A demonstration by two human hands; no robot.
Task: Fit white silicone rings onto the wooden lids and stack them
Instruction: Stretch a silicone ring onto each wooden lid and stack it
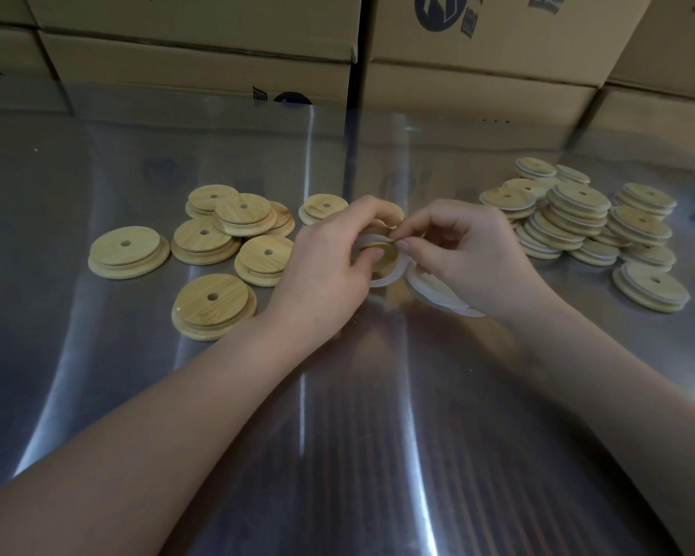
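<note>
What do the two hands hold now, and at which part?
The left hand grips a wooden lid by its rim. The right hand pinches the white ring at its top edge.

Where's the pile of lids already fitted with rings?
Head view: the pile of ringed round wooden lids lies on the metal table, right side, just beyond the right hand.

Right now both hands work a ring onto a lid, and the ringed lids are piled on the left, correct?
No. The head view shows the ringed lids piled on the right; the left pile is bare lids. The left hand and right hand do work a ring onto a lid.
</note>
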